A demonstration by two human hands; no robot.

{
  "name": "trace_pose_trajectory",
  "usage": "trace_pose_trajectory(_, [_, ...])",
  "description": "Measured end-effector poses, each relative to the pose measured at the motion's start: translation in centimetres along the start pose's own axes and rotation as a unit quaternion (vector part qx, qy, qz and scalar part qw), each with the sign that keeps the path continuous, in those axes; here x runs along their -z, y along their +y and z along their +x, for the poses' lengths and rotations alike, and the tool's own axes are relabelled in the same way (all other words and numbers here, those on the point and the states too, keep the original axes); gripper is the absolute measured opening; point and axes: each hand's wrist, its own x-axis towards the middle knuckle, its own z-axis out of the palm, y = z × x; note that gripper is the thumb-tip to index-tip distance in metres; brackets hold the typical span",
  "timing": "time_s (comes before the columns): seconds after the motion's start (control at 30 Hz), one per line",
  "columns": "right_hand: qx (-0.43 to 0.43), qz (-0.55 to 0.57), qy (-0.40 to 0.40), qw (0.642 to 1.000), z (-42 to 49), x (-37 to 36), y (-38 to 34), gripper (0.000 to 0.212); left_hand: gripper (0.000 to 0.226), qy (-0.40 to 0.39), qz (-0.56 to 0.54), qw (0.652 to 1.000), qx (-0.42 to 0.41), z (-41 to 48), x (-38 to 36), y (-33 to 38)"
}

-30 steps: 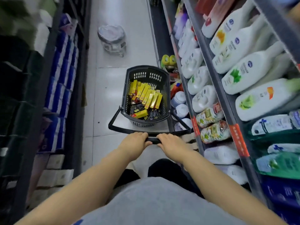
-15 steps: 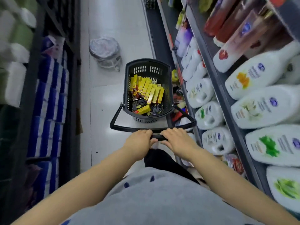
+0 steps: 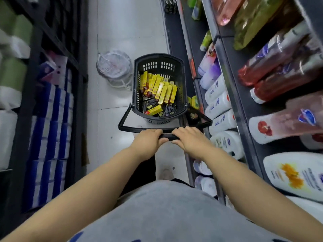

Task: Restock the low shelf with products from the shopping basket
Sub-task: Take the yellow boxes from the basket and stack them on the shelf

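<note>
Left hand, right hand, both clenched.

left hand + right hand grip handle | basket: yellow boxes

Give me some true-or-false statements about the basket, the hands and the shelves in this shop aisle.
1. The left hand and the right hand both grip the handle. True.
2. The basket is empty. False: yellow boxes lie in it.
3. White bottles lie on the shelves to the person's right. True.
4. The blue packs are stacked on the person's right. False: they are on the shelves to the left.
</note>
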Motion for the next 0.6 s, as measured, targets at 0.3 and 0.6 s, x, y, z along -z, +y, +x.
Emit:
trace_pose_trajectory(0.3, [-0.052, -0.01, -0.017, 0.998, 13.2, 8.2, 4.4, 0.037, 0.034, -0.018, -0.062, 0.997, -0.04, 13.2, 9.8, -5.7])
trace_pose_trajectory(0.6, [-0.101, 0.067, 0.006, 0.993, 24.7, 16.1, 6.4, 0.038, 0.027, -0.072, -0.099, 0.99, -0.076, 22.6, 20.4, -11.8])
